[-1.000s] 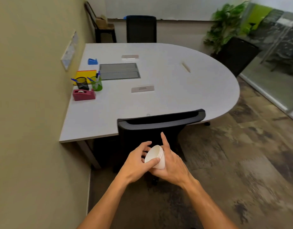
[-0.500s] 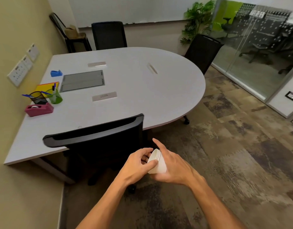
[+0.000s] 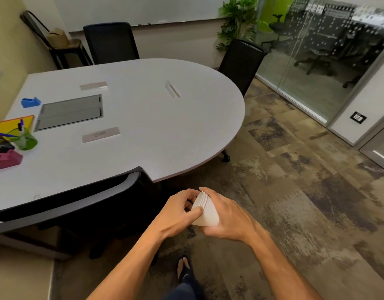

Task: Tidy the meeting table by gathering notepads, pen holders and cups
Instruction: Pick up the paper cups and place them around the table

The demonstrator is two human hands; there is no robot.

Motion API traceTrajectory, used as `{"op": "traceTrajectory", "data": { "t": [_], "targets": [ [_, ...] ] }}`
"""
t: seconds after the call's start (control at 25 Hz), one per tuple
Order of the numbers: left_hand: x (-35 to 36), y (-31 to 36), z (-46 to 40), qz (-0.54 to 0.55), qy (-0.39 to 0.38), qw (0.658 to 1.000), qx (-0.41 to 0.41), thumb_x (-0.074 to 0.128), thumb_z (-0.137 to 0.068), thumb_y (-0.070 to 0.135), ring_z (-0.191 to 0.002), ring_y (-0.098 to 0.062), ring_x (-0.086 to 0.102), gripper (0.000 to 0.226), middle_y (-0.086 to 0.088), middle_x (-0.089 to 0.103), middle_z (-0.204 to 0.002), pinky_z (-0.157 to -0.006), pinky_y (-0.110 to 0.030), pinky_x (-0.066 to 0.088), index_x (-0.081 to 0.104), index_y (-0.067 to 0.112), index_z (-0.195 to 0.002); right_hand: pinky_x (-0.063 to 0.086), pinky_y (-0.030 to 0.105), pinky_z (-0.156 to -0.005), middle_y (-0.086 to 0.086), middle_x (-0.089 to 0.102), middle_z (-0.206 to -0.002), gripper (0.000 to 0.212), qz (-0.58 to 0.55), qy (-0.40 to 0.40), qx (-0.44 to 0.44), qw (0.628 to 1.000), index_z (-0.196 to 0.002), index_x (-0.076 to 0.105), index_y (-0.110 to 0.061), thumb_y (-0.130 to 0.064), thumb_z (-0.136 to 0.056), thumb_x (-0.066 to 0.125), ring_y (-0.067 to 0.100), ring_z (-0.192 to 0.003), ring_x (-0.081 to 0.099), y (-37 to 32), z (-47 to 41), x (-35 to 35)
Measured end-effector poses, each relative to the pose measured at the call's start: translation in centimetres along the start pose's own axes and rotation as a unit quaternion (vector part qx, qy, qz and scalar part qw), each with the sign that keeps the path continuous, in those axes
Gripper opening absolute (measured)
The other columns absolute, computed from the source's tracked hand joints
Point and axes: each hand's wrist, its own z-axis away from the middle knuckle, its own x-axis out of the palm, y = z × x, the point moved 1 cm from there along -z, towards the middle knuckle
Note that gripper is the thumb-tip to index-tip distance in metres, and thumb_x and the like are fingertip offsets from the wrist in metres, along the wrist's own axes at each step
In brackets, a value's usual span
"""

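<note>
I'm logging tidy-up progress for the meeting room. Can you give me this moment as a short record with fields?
held item: stack of white cups, nested, lying sideways
left hand: fingers curled on the rim end
right hand: wraps the cup bodies
where: off the table, beside the near black chair
table's left edge: green pen holder, black mesh holder, yellow notepad, pink tape dispenser
also on table: blue tape dispenser, three name plates

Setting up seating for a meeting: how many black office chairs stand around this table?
3: one at the near edge, one at the far side, one at the far right curve. Others may be out of frame.
</note>
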Motion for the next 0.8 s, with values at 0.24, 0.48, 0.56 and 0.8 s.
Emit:
{"op": "traceTrajectory", "data": {
  "t": [0.24, 0.48, 0.56, 0.8],
  "targets": [
    [-0.3, 0.9, -9.8, 0.021, -0.040, 0.999, 0.017, 0.043, -0.074, 0.056, -0.095, -0.005, 0.059, 0.054, 0.016, 0.063, -0.106, -0.083, -0.029, 0.054, 0.060, 0.030, -0.118, 0.057, 0.036, -0.075, -0.014, 0.058, -0.117, 0.094, -0.006, -0.041, 0.032, 0.999, -0.144, 0.027, -0.043, -0.061, -0.064, 0.074, 0.009, -0.094, 0.060, 5.0, -6.4, -5.4],
    [-2.5, 1.7, -17.5, 0.083, -0.002, 0.997, -0.006, 0.046, -0.074, 0.049, -0.090, -0.007, 0.061, 0.045, 0.010, 0.063, -0.105, -0.069, -0.019, 0.051, 0.056, 0.029, -0.113, 0.057, 0.037, -0.069, -0.016, 0.060, -0.105, 0.073, -0.004, -0.055, 0.031, 0.998, -0.126, 0.040, -0.045, -0.054, -0.063, 0.075, 0.008, -0.089, 0.062, 7.0, -13.7, -10.0],
    [-2.8, 1.7, -19.6, 0.114, 0.018, 0.993, -0.027, 0.049, -0.077, 0.043, -0.093, -0.007, 0.063, 0.037, 0.010, 0.062, -0.111, -0.063, -0.015, 0.050, 0.053, 0.029, -0.111, 0.057, 0.038, -0.070, -0.016, 0.060, -0.108, 0.076, 0.001, -0.055, 0.027, 0.998, -0.130, 0.039, -0.041, -0.054, -0.064, 0.074, 0.009, -0.090, 0.063, 8.1, -16.2, -10.8],
    [-1.8, 1.2, -27.4, 0.147, 0.076, 0.983, -0.072, 0.063, -0.089, 0.027, -0.116, -0.005, 0.053, 0.008, 0.018, 0.057, -0.123, -0.090, -0.020, 0.048, 0.066, 0.029, -0.081, 0.055, 0.034, -0.082, -0.017, 0.056, -0.123, 0.090, 0.027, -0.069, -0.003, 0.997, -0.143, 0.031, -0.036, -0.058, -0.066, 0.072, 0.010, -0.104, 0.060, 14.4, -23.4, -13.2]
  ]
}}
